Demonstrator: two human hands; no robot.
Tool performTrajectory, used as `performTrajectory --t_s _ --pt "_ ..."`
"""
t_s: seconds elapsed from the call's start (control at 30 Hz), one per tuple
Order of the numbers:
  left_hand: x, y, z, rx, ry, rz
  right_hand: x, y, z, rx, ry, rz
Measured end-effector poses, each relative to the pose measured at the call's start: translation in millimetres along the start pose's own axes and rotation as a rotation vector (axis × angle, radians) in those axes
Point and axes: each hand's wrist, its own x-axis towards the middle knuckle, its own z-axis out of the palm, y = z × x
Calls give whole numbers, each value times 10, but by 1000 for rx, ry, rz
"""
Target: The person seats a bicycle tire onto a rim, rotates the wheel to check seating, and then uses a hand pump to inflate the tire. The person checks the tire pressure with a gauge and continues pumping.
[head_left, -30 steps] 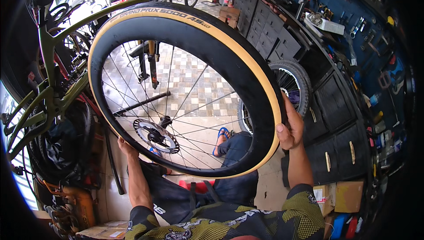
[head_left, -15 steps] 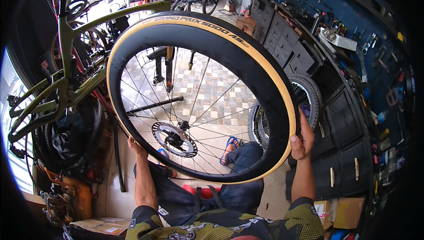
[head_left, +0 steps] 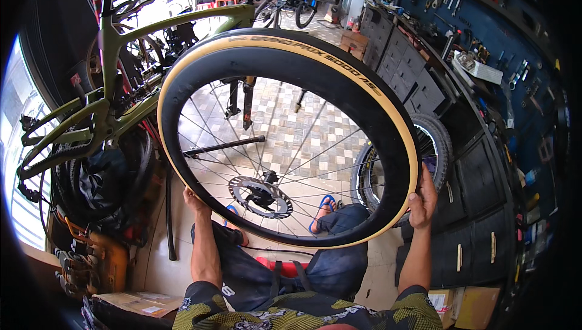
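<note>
Wheel (head_left: 285,66) held up tilted, over the person's legs (head_left: 339,263). Right hand (head_left: 423,201) pinches its right edge, thumb on tan sidewall (head_left: 414,160). Left hand (head_left: 197,202) supports lower-left edge; can't tell finger spread.

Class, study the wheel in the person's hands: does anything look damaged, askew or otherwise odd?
Nothing stands out. The wheel, held by the left hand and right hand, looks round; its tyre appears evenly seated, and the disc shows no obvious damage.
</note>
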Motion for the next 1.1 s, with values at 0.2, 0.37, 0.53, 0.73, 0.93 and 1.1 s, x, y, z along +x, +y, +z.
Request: performTrajectory --t_s 0.2,0.37,0.53,0.73,0.93,1.1 --pt "-114 55 66 -3 5 -34 81 230 85 52 44 123" --pt "-132 141 -19 26 9 -19 161 332 175 127 101 127" --pt "-265 177 11 -1 29 -7 37 467 147 137 198 158" --pt "-398 275 -17 -37 67 -22 -41 548 149 108 338 155" --pt "-279 233 -186 -62 90 55 -105 777 225 144 407 153" --pt "-234 234 -198 -61 58 123 -206 967 286 209 478 135"
